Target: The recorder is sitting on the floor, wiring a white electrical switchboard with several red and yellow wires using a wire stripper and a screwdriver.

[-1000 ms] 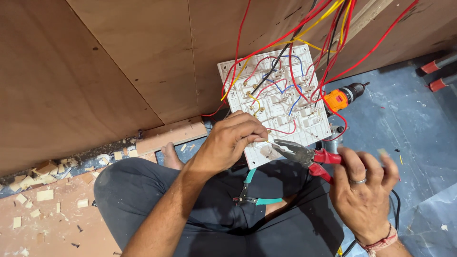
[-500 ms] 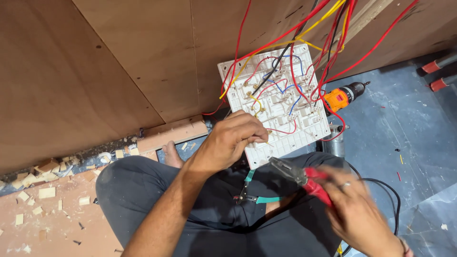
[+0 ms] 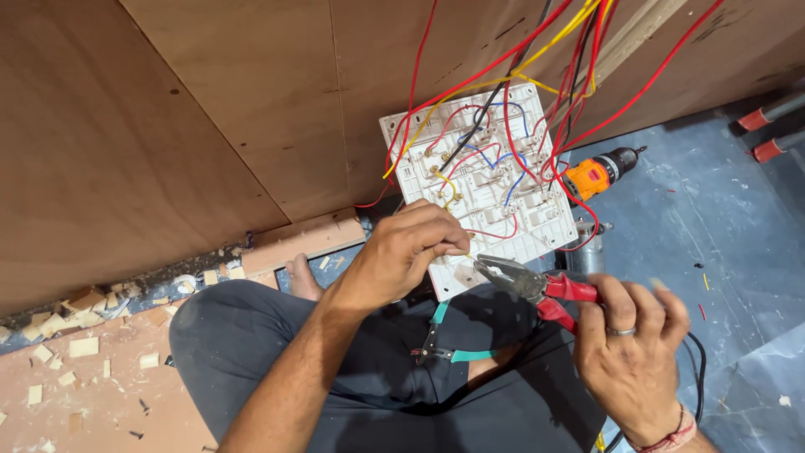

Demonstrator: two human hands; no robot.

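Note:
A white switch panel rests back-up on my lap, wired with red, blue, yellow and black wires. My left hand grips the panel's lower left edge and pinches a thin yellow wire between its fingers. My right hand, with a ring on one finger, holds red-handled pliers. The pliers' grey jaws point left, close to the yellow wire at the panel's lower edge.
A teal-handled tool lies on my dark trousers. An orange-and-black drill lies on the blue floor beside the panel. Two red-tipped tools are at far right. Plywood boards stand behind; wood chips litter the left floor.
My right hand picked up the red-handled pliers from beside the panel and brought their jaws up to the panel's lower edge. My left hand stayed on the panel.

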